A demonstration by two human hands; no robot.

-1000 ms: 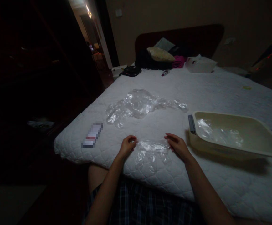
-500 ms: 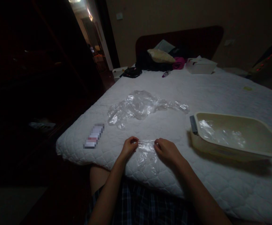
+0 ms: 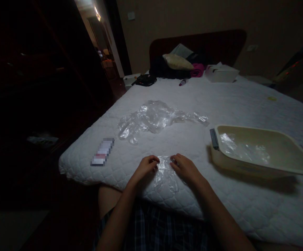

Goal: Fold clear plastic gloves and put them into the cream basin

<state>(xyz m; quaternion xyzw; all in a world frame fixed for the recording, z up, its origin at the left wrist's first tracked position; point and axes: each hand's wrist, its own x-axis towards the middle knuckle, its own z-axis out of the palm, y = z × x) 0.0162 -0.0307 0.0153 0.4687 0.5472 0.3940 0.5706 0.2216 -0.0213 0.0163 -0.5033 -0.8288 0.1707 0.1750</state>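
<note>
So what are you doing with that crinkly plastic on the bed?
A person sits at the edge of a white mattress, both hands on a clear plastic glove lying flat. The left hand and right hand pinch its top edge, close together. A heap of more clear gloves lies further up, and a beige tray to the right holds more clear plastic.

Two bare forearms, no sleeves, bare hands without rings, dark plaid shorts (image 3: 156,226), bare knee
</note>
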